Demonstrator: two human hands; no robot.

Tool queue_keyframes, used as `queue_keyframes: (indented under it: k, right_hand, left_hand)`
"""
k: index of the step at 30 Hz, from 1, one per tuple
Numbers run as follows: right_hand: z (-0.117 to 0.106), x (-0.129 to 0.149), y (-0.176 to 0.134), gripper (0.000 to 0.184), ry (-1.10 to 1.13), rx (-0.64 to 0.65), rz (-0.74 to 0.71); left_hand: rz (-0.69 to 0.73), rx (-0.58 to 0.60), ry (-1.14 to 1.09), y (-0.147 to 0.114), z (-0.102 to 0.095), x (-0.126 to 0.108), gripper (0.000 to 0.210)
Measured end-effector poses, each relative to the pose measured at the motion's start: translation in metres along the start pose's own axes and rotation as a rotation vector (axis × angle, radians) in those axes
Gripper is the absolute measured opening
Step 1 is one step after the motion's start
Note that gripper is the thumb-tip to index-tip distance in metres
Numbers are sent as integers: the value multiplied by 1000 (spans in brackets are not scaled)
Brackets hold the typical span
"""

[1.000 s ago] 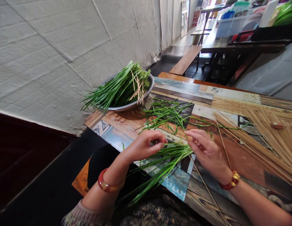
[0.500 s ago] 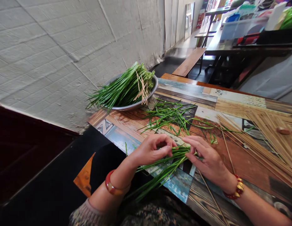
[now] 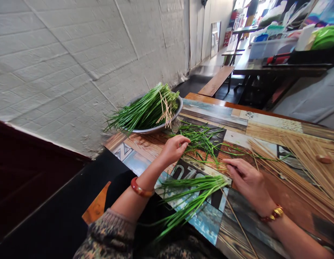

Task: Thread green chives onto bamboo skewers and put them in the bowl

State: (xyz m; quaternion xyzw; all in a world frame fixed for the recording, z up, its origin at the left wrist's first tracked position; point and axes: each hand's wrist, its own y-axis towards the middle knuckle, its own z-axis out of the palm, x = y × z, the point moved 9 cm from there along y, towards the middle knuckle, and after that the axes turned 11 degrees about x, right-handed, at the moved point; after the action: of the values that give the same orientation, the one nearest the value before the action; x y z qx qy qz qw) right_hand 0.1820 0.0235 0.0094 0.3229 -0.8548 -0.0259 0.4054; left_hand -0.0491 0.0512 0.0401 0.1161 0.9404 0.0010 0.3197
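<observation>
Since the previous frame, the left hand [image 3: 173,150] has risen off the chive bunch [image 3: 199,184] toward the loose chive pieces [image 3: 203,139], and the right hand [image 3: 246,180] has drawn back from the bunch's pale ends. The bunch now lies free of both hands at the near edge of the table [image 3: 266,126], leaf tips hanging over it; a bamboo skewer [image 3: 238,216] runs from the pale ends toward that edge. The left fingers are curled, tips drawn close; the right thumb and forefinger stand narrow. Whether either pinches a blade, I cannot tell. The bunch should be light, limp, slippery and easily bruised: best held gently near the firmer pale ends.
</observation>
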Motion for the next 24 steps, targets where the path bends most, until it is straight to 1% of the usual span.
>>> queue_keyframes:
  k: [1, 2, 3, 5, 8, 11, 14, 18, 21, 24]
  right_hand:
    - [2, -5, 0, 25, -17, -14, 6]
    - [3, -7, 1, 28, -43, -32, 1]
    - [4, -8, 1, 31, -63, -54, -8]
    - [6, -8, 1, 34, -87, -94, -26]
    - [11, -4, 1, 35, -93, -100, -41]
    - [14, -2, 3, 37, -84, -81, -41]
    - [13, -4, 3, 37, -74, -89, -26]
    - [13, -5, 4, 37, -61, -72, -30]
    - [14, -4, 4, 35, -38, -56, -35]
    - [13, -3, 4, 34, -25, -62, -42]
  left_hand:
    - [-7, -18, 64, 11, 0, 7, 21]
    - [-11, -12, 133, 22, 1, 13, 23]
    - [-34, 7, 211, 34, 4, 21, 26]
    - [-126, 61, 376, 57, 10, 39, 32]
    - [-184, 72, 452, 85, 11, 54, 40]
    - [-221, 82, 480, 105, 8, 59, 40]
    - [-282, 94, 500, 113, 5, 61, 34]
    - [-330, 93, 475, 114, 5, 60, 28]
    - [-324, 86, 406, 110, 3, 58, 21]
    - [-288, 71, 287, 100, -1, 49, 16]
